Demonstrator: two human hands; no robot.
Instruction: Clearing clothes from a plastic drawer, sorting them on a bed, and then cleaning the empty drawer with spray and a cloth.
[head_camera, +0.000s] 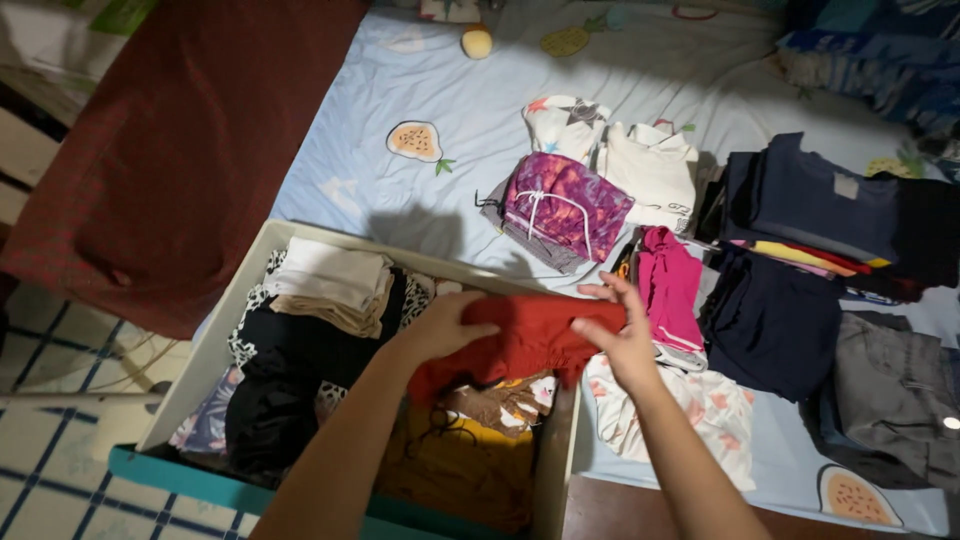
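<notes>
I'm pinching the light, floppy red garment (520, 340) by its edges, left hand (445, 325) at nine o'clock, right hand (622, 335) at three, fingers clamped on cloth.

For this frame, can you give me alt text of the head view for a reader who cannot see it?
Two bare hands, left hand and right hand, hold a folded red garment over an open drawer packed with folded clothes. Beside it, on a pale blue bedsheet printed with fruit, lie more folded piles, including a purple tie-dye piece and dark navy tops.

Red garment (525, 345); purple tie-dye shorts (565, 205); pale blue fruit-print sheet (400, 190)
</notes>
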